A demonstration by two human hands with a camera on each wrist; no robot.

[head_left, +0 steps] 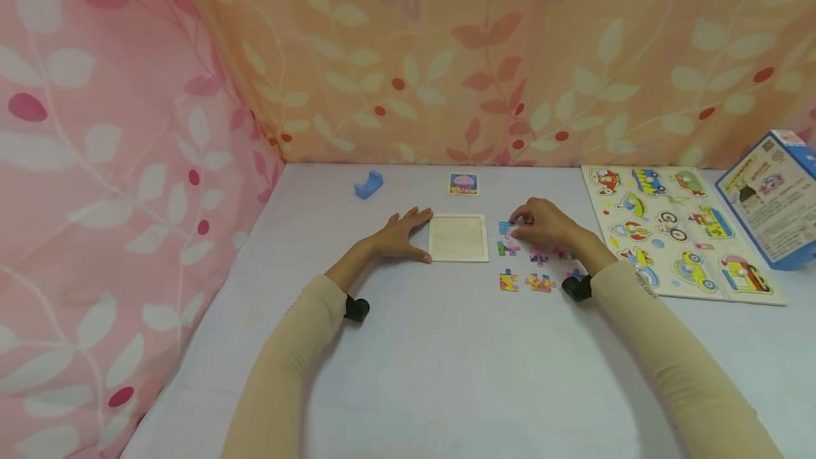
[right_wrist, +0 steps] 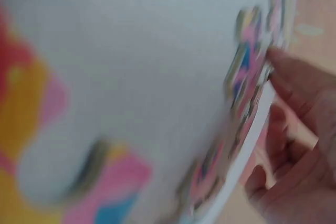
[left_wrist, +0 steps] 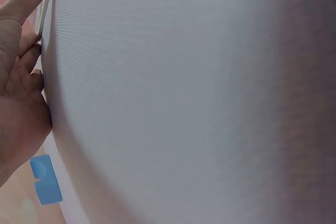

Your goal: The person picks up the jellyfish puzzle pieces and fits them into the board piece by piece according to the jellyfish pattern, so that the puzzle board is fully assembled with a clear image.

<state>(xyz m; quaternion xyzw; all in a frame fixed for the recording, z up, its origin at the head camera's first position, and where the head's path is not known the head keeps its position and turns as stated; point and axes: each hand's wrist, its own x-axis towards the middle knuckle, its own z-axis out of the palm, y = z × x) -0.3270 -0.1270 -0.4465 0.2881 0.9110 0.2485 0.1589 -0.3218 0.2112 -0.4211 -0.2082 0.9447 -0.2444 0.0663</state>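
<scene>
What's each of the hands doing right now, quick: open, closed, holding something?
Left hand: open, fingers spread, touching the edge of the wooden tray.
Right hand: fingers bent at the puzzle pieces; cannot tell whether it holds one.

Dimly lit; shadowed alongside sleeves (head_left: 274, 374); darkened at left wrist view's right edge; blurred over right wrist view's nearest puzzle pieces (right_wrist: 118, 179).

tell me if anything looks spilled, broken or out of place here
Nothing plainly stands out: I see no spill or break. The loose jigsaw pieces beside the square puzzle tray suit an unfinished puzzle. The blue-edged box at right looks tilted, but that may be wide-angle stretch.
</scene>
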